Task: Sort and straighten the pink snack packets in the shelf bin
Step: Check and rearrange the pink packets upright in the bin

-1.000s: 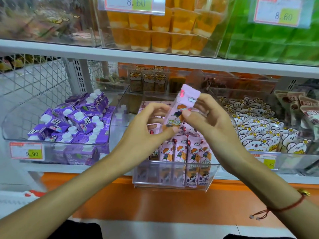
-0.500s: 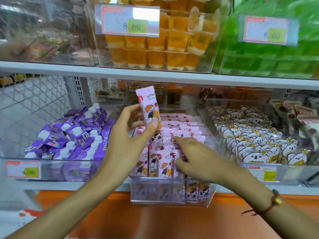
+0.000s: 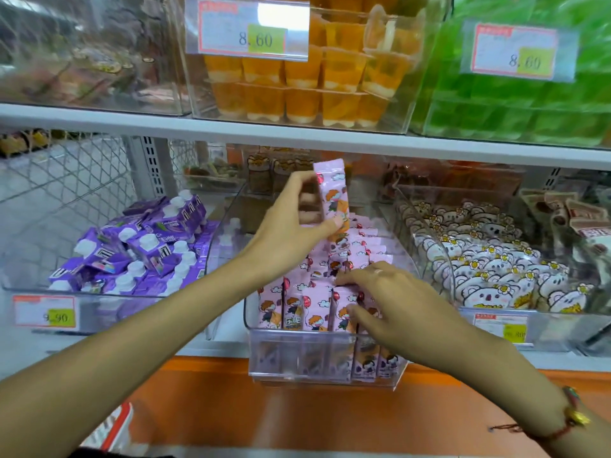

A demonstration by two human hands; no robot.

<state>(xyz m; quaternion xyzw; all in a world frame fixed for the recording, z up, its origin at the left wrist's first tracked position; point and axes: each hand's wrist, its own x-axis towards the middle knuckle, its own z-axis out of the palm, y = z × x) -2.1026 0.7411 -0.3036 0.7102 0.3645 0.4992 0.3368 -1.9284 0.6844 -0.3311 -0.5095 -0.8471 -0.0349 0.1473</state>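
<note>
white shelf [image 3: 297,135], wire mesh panel [image 3: 66,180], orange base [image 3: 330,408]

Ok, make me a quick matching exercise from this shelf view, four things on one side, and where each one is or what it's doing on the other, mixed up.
1. left hand
2. right hand
3. purple cartons
4. orange jelly cups

A. upper shelf
B. bin left of the pink packets
C. holds one packet upright
D. rests on packets in the bin

Pairs: 1-C, 2-D, 3-B, 4-A
</note>
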